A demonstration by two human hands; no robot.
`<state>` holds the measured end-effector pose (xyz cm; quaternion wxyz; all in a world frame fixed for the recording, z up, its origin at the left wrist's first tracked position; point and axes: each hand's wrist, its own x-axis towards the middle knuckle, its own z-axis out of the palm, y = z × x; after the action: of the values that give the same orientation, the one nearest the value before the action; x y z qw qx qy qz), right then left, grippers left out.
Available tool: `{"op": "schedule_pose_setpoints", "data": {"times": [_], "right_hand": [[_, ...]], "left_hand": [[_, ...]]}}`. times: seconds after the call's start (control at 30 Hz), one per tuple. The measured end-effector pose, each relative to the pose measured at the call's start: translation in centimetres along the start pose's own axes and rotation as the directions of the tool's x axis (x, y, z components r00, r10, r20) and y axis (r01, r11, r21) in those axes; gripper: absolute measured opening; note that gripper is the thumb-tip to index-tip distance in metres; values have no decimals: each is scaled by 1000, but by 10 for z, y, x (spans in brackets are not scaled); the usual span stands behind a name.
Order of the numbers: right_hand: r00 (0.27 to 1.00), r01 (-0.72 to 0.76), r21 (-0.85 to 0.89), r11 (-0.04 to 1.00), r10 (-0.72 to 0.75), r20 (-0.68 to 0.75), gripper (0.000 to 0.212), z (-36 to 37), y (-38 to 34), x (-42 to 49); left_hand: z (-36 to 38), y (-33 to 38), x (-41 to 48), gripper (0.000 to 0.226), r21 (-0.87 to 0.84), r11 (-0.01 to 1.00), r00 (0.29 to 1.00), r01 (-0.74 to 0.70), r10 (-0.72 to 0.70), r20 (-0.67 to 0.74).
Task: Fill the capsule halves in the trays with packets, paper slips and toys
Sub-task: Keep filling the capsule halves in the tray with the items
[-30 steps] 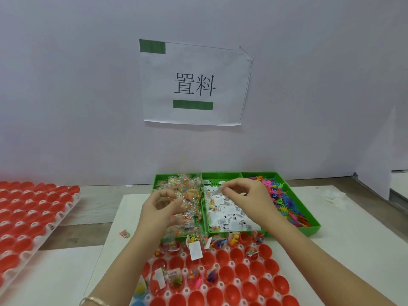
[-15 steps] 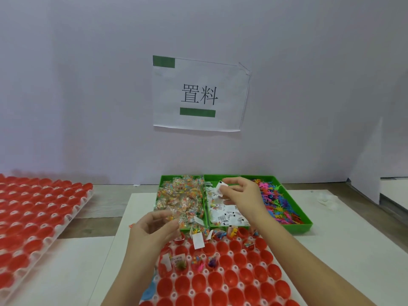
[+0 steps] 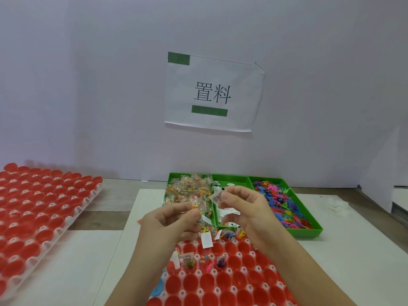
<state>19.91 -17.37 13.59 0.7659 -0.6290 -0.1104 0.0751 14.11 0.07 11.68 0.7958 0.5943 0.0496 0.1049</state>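
Look first to the near tray (image 3: pixel 199 291) on the worktop (image 3: pixel 344 261): rows of red capsule halves (image 3: pixel 223 281), filled only along the far rows, bare across the near ones. Pick the next bare half beside the filled ones before lowering anything.

Above the far edge of that tray, find the left hand (image 3: pixel 174 219), grip closed in a pinch of thumb and fingers on a clear packet (image 3: pixel 199 206) of coloured bits. Just right of it, find the right hand (image 3: pixel 242 208), grip pinched on a small paper slip (image 3: pixel 217 198) near its edge.

Keep both pinches light but sure; judge the packet slippery and the slip apt to flutter. Bring each low over one half and release only close above the cup. Drop the packet first, then tuck the slip beside it, not left standing over the rim like some in the filled rows. Avoid brushing the neighbouring halves.

Farther off, note the green bin (image 3: pixel 309 234) of three compartments: more packets on the left, slips in the middle, toys (image 3: pixel 280 204) on the right. Reach there next for the toy.

Far left, leave the second tray (image 3: pixel 44 206) for later. On the far wall, a paper sign (image 3: pixel 214 91).
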Motion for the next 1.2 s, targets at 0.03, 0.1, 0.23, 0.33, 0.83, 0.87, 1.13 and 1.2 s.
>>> {"op": "schedule_pose_setpoints", "data": {"times": [0.03, 0.1, 0.23, 0.33, 0.83, 0.87, 1.13, 1.2], "right_hand": [[999, -16, 91, 996, 12, 51, 15, 3, -1, -9], [995, -42, 219, 975, 21, 99, 8, 8, -2, -26], [995, -15, 108, 994, 5, 97, 12, 14, -10, -47], [996, 59, -103, 993, -51, 74, 23, 11, -20, -50], [998, 23, -205, 979, -11, 60, 26, 2, -22, -55], [999, 21, -195, 981, -12, 46, 25, 2, -21, -55], [997, 14, -77, 997, -9, 71, 26, 4, -6, -41], [997, 30, -58, 998, -26, 68, 29, 5, -1, -30]], "left_hand": [[2, 3, -3, 33, 18, 1000, 1000, -21, 21, 9], [4, 9, -8, 30, 38, 997, 997, -72, 71, 40], [11, 18, -20, 31, 91, 985, 982, -147, 134, 132], [13, 21, -25, 30, 161, 971, 959, -178, 135, 249], [19, 13, -28, 26, 134, 980, 945, -145, 97, 313], [19, 11, -27, 26, 151, 976, 949, -158, 108, 296], [21, 1, -22, 17, 146, 977, 974, -156, 127, 188], [15, 1, -15, 15, 121, 984, 988, -129, 117, 101]]}}
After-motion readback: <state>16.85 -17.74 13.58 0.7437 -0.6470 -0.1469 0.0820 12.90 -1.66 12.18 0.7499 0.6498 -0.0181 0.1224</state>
